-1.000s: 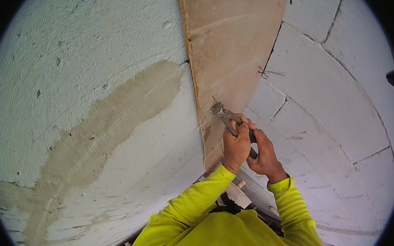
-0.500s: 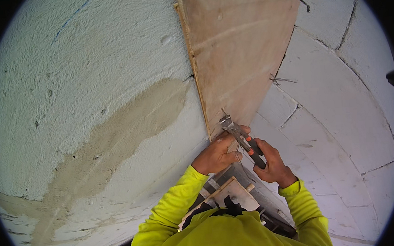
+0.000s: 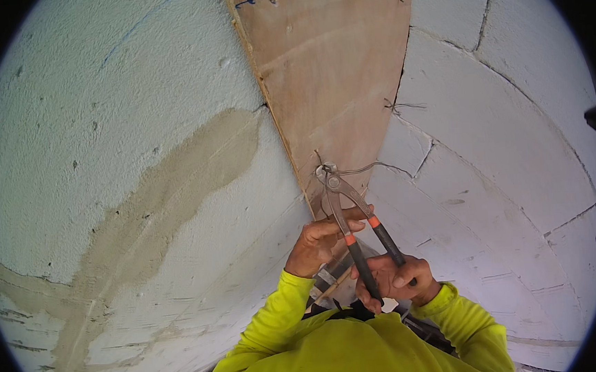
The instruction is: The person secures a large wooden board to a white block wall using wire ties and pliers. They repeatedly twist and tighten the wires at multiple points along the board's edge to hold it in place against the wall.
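My right hand (image 3: 402,279) grips a pair of end-cutting pincers (image 3: 340,200) by its black handles with orange bands, which are spread apart. The pincers' round jaws meet a tie wire (image 3: 383,164) at the lower part of a brown plywood board (image 3: 332,80). A dark strand of that wire reaches to the right, and another loops down close to my left hand (image 3: 316,245). Beside the pincers, my left hand has its fingers stretched out to the right, partly behind the handle. Whether they touch the wire is hard to make out.
A rough white wall (image 3: 187,76) with a grey-brown smeared patch (image 3: 173,181) stands left of the board. Pale block wall (image 3: 488,138) with dark joints rises on the right. Twisted wire ends (image 3: 403,105) stick out at the board's right edge.
The pincers' handles have spread apart, and my right hand has shifted lower. My left hand's fingers have straightened. A wire strand now shows stretching right from the jaws. The view has shifted slightly.
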Demonstrator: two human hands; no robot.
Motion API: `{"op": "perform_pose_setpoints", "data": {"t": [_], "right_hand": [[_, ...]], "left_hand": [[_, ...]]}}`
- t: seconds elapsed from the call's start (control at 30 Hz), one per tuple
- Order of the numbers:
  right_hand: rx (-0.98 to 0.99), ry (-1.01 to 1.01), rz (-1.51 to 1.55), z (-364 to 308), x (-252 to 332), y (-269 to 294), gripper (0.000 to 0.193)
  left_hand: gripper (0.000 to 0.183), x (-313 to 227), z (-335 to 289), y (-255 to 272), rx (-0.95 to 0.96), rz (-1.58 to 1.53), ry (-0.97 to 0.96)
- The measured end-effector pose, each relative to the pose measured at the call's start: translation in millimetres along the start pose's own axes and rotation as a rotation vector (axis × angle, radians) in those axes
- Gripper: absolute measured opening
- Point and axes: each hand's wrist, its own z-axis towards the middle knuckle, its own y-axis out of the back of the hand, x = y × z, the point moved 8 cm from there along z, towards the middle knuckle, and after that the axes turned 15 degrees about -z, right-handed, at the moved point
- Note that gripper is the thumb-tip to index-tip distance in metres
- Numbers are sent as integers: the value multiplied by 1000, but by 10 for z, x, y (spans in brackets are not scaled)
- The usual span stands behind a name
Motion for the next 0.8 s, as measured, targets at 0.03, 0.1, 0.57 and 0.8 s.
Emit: {"op": "perform_pose_setpoints", "data": {"t": [0.03,0.1,0.57,0.8], "right_hand": [[42,23,78,25,-45,-57,74],[112,73,176,111,-120,-86,76],[-708,70,-1372,-283,806,84,72],[-833,257,-1588,98,488,749,58]], "left_hand": [[72,51,-37,-31,-3,-233,9],[71,131,-49,-146,50,-713,19],[22,338,581,-300,-493,-274,-160],[23,137,582,40,-442,270,-132]]}}
